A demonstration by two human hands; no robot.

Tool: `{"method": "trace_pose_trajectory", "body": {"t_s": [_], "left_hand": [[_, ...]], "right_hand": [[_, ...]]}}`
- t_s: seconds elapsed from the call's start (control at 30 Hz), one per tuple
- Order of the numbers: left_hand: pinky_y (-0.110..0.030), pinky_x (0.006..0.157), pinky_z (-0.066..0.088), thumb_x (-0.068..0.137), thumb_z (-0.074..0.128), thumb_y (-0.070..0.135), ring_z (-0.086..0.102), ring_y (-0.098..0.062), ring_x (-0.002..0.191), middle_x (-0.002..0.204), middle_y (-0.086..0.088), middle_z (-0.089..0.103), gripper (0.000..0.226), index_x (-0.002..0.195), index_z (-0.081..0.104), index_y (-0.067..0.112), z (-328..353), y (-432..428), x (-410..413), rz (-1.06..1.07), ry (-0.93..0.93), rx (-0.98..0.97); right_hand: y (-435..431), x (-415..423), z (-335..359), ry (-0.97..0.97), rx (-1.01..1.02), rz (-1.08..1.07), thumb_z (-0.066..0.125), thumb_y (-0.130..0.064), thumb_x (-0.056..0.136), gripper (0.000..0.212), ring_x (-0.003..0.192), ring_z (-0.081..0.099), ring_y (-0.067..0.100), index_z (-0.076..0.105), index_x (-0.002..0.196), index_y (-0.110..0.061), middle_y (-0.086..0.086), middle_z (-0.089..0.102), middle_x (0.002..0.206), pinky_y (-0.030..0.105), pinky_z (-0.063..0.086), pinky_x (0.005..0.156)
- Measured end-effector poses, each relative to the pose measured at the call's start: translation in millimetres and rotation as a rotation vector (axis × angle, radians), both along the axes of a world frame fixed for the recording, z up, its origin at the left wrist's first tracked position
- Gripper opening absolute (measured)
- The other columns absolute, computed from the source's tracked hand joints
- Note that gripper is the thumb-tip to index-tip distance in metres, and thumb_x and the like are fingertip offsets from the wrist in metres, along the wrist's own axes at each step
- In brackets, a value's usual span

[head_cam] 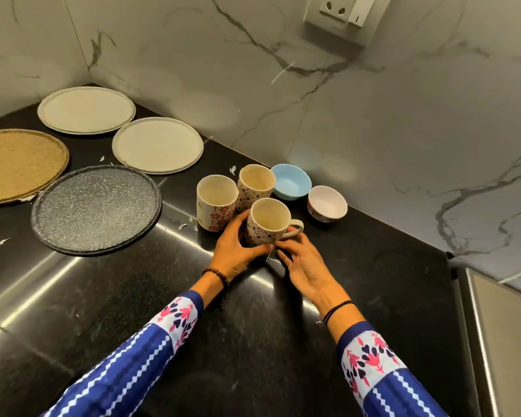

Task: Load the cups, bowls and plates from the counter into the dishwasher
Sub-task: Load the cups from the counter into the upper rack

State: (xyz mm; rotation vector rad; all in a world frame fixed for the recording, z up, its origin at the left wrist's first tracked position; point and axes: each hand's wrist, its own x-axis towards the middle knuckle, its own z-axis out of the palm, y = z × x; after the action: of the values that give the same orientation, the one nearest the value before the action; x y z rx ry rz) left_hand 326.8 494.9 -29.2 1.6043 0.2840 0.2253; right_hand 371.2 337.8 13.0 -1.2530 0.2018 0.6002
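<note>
Head view: the left hand (pixel 238 245) curls round the near mug (pixel 268 221), which stands on the surface (pixel 253 341). The right hand (pixel 303 266) touches its base under the handle, probably steadying the lift. Whether it grips, I cannot tell.

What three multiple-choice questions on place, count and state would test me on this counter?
1. Where is the blue bowl? A) next to the mugs B) on a plate C) inside a mug
2. How many plates lie on the counter? A) two B) four C) six
3. What is the left hand doing? A) lying flat B) gripping the nearest mug C) lifting a plate
A: it sits beside the far mug. B: two pale, one tan, one dark. B: its fingers curl round it.
</note>
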Motion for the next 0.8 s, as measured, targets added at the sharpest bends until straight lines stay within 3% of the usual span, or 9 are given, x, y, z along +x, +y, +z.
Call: {"method": "trace_pose_trajectory", "body": {"t_s": [0.17,0.37,0.53,0.8], "left_hand": [[-0.037,0.106,0.044,0.053,0.090,0.051,0.051,-0.007,0.122,0.131,0.009,0.052,0.089,0.129,0.045,0.038,6.5,3.8,-12.0,-0.131,0.030,0.224],[-0.015,0.093,0.047,0.056,0.084,0.062,0.056,0.003,0.109,0.123,0.014,0.061,0.089,0.130,0.049,0.028,33.4,-22.3,-44.4,-0.238,0.003,0.430],[-0.003,0.079,0.044,0.056,0.085,0.057,0.056,0.012,0.097,0.106,0.027,0.060,0.077,0.121,0.052,0.034,52.7,-62.3,-78.4,-0.278,0.051,0.355],[-0.035,0.077,0.060,0.056,0.086,0.056,0.070,-0.008,0.092,0.102,0.008,0.071,0.070,0.112,0.055,0.029,59.8,-134.1,-127.4,-0.398,0.261,-0.008]], "right_hand": [[-23.5,-28.7,-0.1,0.014,0.031,-0.005,0.059,-0.006,0.096,0.026,0.125,0.060,0.022,0.064,0.121,-0.012,0.009,0.068,0.124,0.036,0.041,0.113],[-61.7,-74.5,13.1,-0.008,-0.022,0.005,0.062,-0.019,0.097,0.027,0.121,0.064,0.018,0.065,0.123,-0.014,0.006,0.071,0.123,0.033,0.047,0.106],[-94.2,-118.7,34.5,-0.068,-0.075,-0.036,0.062,-0.023,0.097,0.026,0.118,0.066,0.014,0.067,0.122,-0.016,0.003,0.072,0.121,0.033,0.049,0.103],[-159.9,-203.9,49.7,-0.093,-0.112,-0.165,0.068,-0.018,0.092,0.040,0.119,0.065,0.022,0.057,0.131,-0.013,0.007,0.068,0.126,0.038,0.054,0.099]]}}
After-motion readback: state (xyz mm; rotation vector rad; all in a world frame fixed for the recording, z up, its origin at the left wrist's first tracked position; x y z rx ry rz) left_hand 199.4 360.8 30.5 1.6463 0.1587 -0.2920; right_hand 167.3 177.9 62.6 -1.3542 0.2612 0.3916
